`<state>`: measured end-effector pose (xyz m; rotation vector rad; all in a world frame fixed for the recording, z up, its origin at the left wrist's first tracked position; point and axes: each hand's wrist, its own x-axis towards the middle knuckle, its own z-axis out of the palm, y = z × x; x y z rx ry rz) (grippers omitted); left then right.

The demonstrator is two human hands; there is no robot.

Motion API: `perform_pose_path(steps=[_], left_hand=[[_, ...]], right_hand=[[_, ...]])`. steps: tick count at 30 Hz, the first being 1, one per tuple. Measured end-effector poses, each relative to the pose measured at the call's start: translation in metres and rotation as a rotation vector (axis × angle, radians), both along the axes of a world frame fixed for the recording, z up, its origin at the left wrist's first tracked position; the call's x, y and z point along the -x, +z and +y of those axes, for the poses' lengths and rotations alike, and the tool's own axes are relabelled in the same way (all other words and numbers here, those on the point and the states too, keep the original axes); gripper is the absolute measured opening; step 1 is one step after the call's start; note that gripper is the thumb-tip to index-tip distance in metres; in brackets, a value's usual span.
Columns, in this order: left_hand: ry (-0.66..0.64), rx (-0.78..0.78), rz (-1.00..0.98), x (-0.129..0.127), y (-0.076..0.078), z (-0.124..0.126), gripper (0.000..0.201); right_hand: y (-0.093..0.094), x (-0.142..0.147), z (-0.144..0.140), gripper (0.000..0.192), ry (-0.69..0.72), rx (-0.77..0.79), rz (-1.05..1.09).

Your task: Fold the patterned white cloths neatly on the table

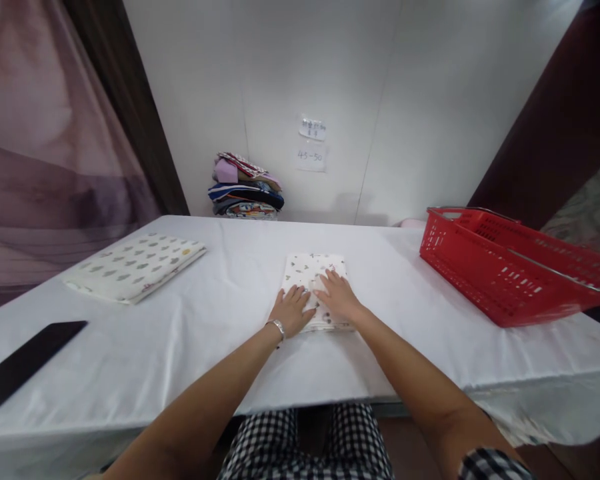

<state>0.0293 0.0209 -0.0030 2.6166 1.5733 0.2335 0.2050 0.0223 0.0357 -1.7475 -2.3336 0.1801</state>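
Observation:
A folded white cloth [307, 265] with a small printed pattern lies in front of me at the middle of the table. My left hand [291, 311] rests flat on its left side, fingers spread, a silver bracelet on the wrist. On the right part of the cloth my right hand [338, 295] is laid flat, its fingers apart. Neither hand grips anything. Both palms hide some of the cloth's near half.
A larger folded patterned cloth [140, 263] lies at the left, with a black phone [27, 360] nearer me. At the right stands a red plastic basket [510, 267]. Stacked folded fabrics [247, 190] stand by the back wall. White cloth covers the table [205, 347].

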Motion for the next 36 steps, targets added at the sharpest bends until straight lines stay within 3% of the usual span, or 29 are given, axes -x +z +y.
perform_pose_path(steps=[6, 11, 14, 20, 25, 30, 33, 36], left_hand=[[0.002, 0.03, -0.01, 0.002, 0.0, -0.002, 0.057], [0.0, 0.203, -0.005, 0.002, 0.018, 0.018, 0.06], [0.084, 0.141, -0.047, 0.002, 0.025, 0.033, 0.06], [0.13, 0.155, -0.059, 0.004, 0.004, 0.039, 0.065], [0.135, 0.126, -0.063, 0.006, -0.003, 0.039, 0.064], [0.131, 0.138, -0.084, 0.007, -0.003, 0.035, 0.065], [0.129, 0.126, -0.087, 0.008, -0.004, 0.035, 0.065], [0.119, 0.2, -0.048, 0.006, 0.005, 0.046, 0.066]], right_hand=[[-0.024, -0.004, 0.031, 0.062, -0.127, 0.073, -0.101], [-0.038, -0.007, 0.032, 0.064, -0.114, 0.047, -0.11], [-0.039, -0.008, 0.032, 0.066, -0.114, 0.037, -0.116], [-0.027, -0.002, 0.048, 0.068, -0.121, 0.131, -0.116], [-0.013, -0.005, 0.093, 0.071, -0.224, 0.002, -0.092], [-0.034, -0.023, 0.119, 0.071, -0.305, 0.167, -0.052], [-0.044, -0.027, 0.119, 0.071, -0.292, 0.141, -0.033], [-0.045, -0.026, 0.116, 0.071, -0.284, 0.127, -0.033]])
